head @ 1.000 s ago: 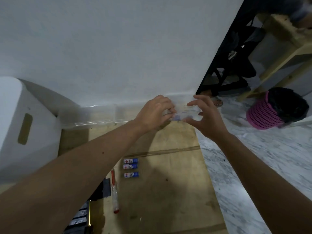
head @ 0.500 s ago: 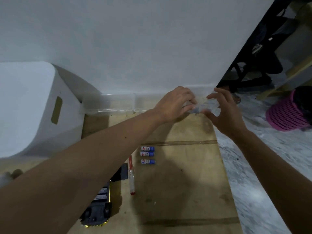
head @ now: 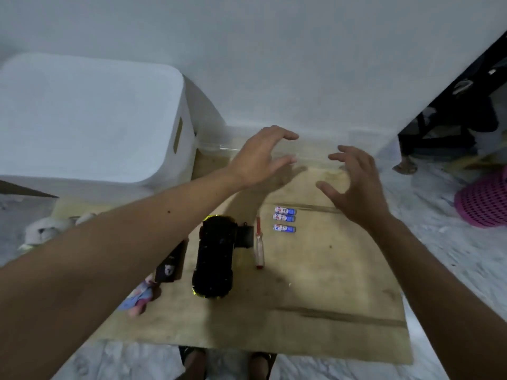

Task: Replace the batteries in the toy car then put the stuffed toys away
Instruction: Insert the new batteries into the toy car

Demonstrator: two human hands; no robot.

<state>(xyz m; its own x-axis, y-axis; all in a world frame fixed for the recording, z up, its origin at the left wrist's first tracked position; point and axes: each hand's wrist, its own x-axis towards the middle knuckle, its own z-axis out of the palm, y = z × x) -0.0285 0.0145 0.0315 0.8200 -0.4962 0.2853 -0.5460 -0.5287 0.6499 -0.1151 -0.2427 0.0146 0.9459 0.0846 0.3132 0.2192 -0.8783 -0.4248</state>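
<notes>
Both hands empty, fingers spread: left hand (head: 260,157), right hand (head: 354,185), above a cardboard sheet (head: 315,292). On it: black toy car (head: 215,259), red-tipped screwdriver (head: 258,246) just beside, three batteries (head: 284,218) nearby. White bin (head: 90,119) at left.

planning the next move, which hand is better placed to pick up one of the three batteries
Right. The right hand hangs open just above the batteries; the left hand is open too, but farther off, nearer the clear box.
</notes>
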